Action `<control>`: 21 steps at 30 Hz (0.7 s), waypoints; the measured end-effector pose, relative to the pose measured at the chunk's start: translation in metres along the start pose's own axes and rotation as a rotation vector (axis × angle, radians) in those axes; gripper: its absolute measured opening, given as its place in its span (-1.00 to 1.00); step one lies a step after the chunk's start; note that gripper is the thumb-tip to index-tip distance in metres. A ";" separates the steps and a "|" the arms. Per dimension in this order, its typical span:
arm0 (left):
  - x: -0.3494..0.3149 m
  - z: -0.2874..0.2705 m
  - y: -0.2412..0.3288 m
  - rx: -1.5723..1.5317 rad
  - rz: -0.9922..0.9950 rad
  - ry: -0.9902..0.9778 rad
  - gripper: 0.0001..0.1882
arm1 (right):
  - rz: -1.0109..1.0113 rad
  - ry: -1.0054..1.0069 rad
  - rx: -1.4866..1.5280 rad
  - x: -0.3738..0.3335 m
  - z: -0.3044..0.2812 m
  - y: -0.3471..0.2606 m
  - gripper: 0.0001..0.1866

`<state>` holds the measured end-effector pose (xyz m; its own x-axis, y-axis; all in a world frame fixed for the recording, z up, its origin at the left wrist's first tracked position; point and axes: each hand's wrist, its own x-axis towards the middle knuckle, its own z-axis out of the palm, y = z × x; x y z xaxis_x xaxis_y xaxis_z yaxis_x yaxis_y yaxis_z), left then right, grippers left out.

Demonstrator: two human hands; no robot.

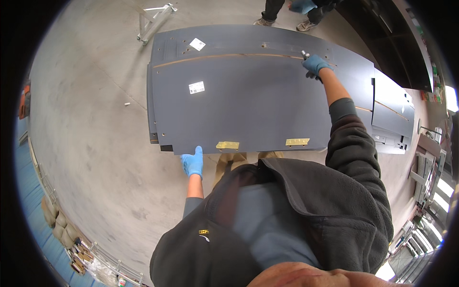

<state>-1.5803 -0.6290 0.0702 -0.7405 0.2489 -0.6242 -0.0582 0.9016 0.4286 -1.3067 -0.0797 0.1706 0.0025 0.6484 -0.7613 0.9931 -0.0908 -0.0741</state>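
A dark grey flat panel (248, 100) lies on top of a stack of similar panels in front of me. It carries a white label and two strips of yellow tape (227, 145) along its near edge. My left hand (192, 163), in a blue glove, is at the panel's near left edge, thumb stretched up against it and fingers apart. Reaching over the far right part of the panel, my gloved right hand (315, 66) is closed around a hand tool with a silver tip (304, 54). Its exact kind is hidden by the fingers.
Another person's shoes (307, 25) and gloved hand (302, 5) show beyond the stack. A white wheeled stand (154, 21) is at the far left. More panels (394, 107) lie to the right, below a large dark panel (392, 40). Sacks (60, 222) line the left wall.
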 end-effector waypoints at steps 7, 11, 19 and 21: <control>-0.010 0.072 0.181 0.454 0.986 0.492 0.00 | -0.031 0.041 -0.250 0.021 -0.056 0.046 -0.39; 0.052 0.144 0.316 0.608 1.193 0.097 0.08 | -0.075 0.064 -0.411 0.071 -0.071 0.071 -0.33; 0.067 0.165 0.392 1.010 1.002 -0.079 0.19 | 0.093 -0.078 -0.911 0.131 -0.091 0.072 -0.40; 0.065 0.161 0.402 1.005 0.994 -0.103 0.17 | -0.108 0.163 -0.929 0.122 -0.085 0.055 -0.58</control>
<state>-1.5440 -0.1935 0.0969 -0.1362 0.9038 -0.4056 0.9767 0.1910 0.0977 -1.2420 0.0586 0.1286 -0.1481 0.7222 -0.6757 0.6850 0.5677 0.4567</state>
